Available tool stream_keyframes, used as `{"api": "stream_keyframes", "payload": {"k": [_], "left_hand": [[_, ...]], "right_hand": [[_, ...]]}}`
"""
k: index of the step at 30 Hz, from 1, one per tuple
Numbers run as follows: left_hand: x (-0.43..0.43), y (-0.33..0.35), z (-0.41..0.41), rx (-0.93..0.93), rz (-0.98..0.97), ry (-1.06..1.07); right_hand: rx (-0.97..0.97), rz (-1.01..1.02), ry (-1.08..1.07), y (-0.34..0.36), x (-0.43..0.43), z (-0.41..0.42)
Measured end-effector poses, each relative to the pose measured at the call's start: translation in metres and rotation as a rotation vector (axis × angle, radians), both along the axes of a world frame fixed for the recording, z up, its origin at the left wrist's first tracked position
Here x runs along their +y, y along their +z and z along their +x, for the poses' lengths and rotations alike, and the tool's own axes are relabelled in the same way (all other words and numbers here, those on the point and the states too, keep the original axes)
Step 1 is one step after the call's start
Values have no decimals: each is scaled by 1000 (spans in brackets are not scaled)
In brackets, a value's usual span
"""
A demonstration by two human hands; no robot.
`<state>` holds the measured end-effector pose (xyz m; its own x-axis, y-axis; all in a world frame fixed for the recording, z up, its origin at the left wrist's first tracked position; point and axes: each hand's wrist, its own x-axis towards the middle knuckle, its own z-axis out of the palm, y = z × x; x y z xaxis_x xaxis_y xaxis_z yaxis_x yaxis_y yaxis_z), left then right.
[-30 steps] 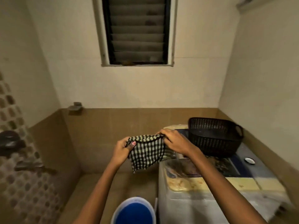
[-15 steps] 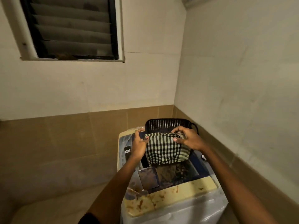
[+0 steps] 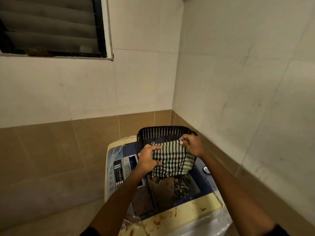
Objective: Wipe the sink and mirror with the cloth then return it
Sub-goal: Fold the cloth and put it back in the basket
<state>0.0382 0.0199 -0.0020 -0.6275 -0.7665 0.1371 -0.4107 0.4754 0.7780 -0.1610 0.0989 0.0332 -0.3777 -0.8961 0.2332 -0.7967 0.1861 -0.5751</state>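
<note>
A black-and-pale checked cloth (image 3: pixel 172 159) hangs spread between both hands, in front of a black plastic basket (image 3: pixel 162 133). My left hand (image 3: pixel 146 159) grips the cloth's upper left edge. My right hand (image 3: pixel 192 144) pinches its upper right corner, right at the basket's near rim. The cloth's lower edge dangles just above the washing machine lid (image 3: pixel 170 188). No sink or mirror is in view.
The basket stands on a top-loading washing machine (image 3: pixel 184 213) in the room's right corner, with a control panel (image 3: pixel 118 172) on its left side. A louvred window (image 3: pixel 51 26) is high on the far wall. Tiled walls close in at right and behind.
The view has swung right, from the floor and blue bucket to the washing machine. Both hands have carried the cloth from the machine's left over to the basket's front.
</note>
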Motion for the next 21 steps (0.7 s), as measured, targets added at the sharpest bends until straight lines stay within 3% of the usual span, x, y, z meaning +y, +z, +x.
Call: {"api": "stream_keyframes", "payload": {"k": [6,11,14,17,21], "left_hand": [[-18,18,-8,172,-41,79],[-33,18,-11,-179,-111,-55],[-37,13,-10,-256,-140,-38],[-38,6,-1,-344,-204,-89],[-40,-6,7,-501,-328,-114]], "right_hand": [[-78,-196,-110,9,-19,-5],[-80,-14,-103,3,-31,-9],[46,92,-75,0,-23,-4],[206,30,-181,-6,2,7],[-67,-140,-520,-45,57,28]]}}
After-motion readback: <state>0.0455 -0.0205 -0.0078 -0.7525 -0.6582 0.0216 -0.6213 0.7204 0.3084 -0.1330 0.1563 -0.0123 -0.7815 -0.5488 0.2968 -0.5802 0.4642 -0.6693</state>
